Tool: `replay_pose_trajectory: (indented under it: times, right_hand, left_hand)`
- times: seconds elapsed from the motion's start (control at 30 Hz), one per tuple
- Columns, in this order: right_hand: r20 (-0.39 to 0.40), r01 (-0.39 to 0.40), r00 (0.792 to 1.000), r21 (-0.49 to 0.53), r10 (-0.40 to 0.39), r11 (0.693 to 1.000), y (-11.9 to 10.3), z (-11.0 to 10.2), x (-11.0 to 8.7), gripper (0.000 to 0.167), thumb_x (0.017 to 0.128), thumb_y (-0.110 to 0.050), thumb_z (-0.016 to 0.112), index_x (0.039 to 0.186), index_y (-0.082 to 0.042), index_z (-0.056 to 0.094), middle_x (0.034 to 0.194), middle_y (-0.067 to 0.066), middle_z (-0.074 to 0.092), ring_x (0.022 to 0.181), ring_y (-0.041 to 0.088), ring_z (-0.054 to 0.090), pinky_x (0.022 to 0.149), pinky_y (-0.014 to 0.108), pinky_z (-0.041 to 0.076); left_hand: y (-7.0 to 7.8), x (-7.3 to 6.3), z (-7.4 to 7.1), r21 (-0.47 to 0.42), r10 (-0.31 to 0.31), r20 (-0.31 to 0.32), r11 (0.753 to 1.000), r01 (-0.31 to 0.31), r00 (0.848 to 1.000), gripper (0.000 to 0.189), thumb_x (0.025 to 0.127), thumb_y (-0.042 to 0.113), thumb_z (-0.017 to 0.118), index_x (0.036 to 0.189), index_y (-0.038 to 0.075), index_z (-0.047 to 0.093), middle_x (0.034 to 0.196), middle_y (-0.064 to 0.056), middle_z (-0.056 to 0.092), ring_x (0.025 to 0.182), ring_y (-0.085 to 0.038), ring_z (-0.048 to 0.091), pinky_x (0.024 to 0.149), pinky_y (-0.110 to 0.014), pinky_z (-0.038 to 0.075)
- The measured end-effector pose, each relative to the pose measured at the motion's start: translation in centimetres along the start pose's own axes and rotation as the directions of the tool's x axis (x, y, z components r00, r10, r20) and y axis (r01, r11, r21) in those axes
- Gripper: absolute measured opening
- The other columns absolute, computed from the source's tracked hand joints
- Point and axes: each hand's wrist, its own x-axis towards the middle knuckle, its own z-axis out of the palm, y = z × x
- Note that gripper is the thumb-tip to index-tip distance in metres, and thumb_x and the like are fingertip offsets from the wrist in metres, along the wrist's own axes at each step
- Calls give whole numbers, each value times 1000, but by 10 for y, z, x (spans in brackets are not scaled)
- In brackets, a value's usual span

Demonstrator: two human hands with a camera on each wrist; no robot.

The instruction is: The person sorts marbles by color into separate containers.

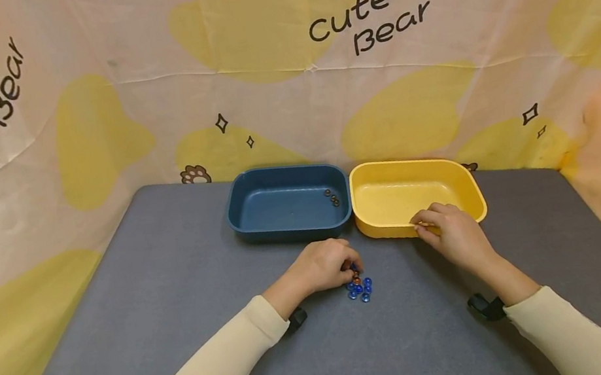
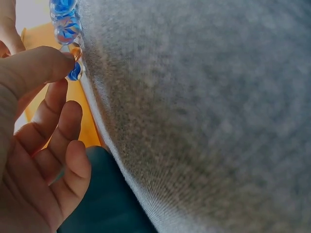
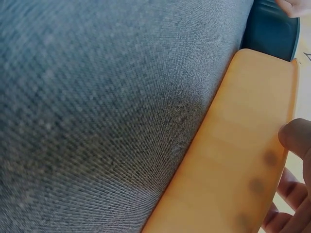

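Observation:
My left hand (image 1: 325, 264) reaches over a small cluster of glass marbles, thumb and index finger close together at its far side. Most are blue marbles (image 1: 368, 289); an orange-brown marble (image 1: 357, 281) lies among them. In the left wrist view the thumb overlaps the marbles (image 2: 67, 31), so whether one is pinched stays hidden. My right hand (image 1: 457, 237) grips the near rim of a yellow container (image 1: 379, 227). Its thumb lies outside, and fingertips show as dark spots through the wall (image 3: 243, 126).
Left of the yellow container, and touching it, stands a dark blue container (image 1: 284, 233) with three small brownish marbles (image 1: 334, 198) at its right end. Both sit on a grey cloth-covered table (image 1: 186, 286). A printed curtain (image 1: 249, 23) hangs behind and along the sides.

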Motion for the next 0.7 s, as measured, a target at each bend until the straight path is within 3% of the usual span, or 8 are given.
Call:
replay_pose_trajectory:
  times: [0.33, 0.7]
  right_hand:
    - [-1, -1, 1000, 3, 1, 1000, -1, -1, 0, 11, 79, -7, 76, 87, -12, 71, 76, 1, 61, 67, 20, 54, 61, 36, 45]
    - [-1, 9, 1000, -2, -9, 1000, 0, 1, 0, 10, 79, -10, 76, 87, -14, 71, 75, 0, 61, 65, 19, 53, 59, 34, 44]
  left_hand:
    - [0, 2, 0, 7, 6, -6, 1000, -6, 1000, 11, 85, 22, 70, 94, 27, 75, 77, 8, 55, 68, -4, 49, 57, -17, 38]
    - [0, -1, -5, 12, 29, -70, 1000, -28, 997, 6, 84, 28, 70, 89, 27, 73, 81, 9, 57, 71, -3, 51, 59, -17, 40]
